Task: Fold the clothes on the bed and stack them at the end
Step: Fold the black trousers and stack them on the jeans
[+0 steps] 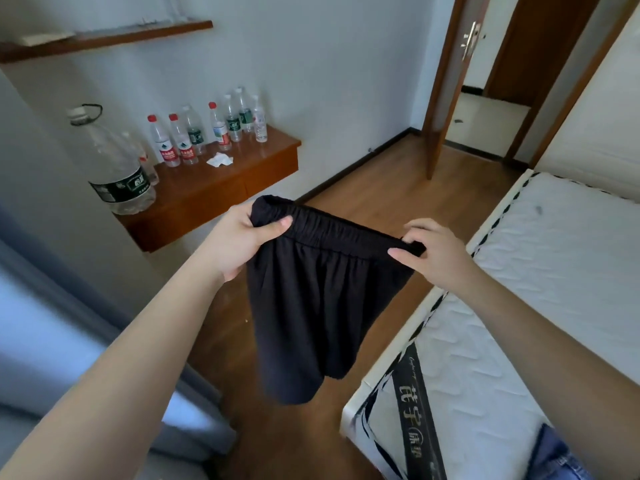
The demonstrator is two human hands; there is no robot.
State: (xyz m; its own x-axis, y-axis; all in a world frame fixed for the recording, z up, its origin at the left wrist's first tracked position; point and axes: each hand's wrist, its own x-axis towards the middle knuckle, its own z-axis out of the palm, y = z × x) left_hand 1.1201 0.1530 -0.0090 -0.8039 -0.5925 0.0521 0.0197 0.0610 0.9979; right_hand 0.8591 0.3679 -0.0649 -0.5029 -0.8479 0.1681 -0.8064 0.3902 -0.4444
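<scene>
A pair of black shorts [311,306] with an elastic waistband hangs in the air over the wooden floor, left of the bed. My left hand [242,240] grips the left end of the waistband. At the other end, my right hand [433,251] pinches the band between thumb and fingers. The legs of the shorts dangle straight down. The bed [540,306], a bare white quilted mattress, fills the right side. A blue denim garment [557,459] lies on the mattress at the bottom right corner, mostly cut off by the frame.
A wall-mounted wooden desk [221,188] at the left carries several water bottles [194,136] and one large jug [114,164]. A wooden shelf [104,39] hangs above it. An open door [450,84] stands at the back right. Wooden floor [381,188] runs between desk and bed.
</scene>
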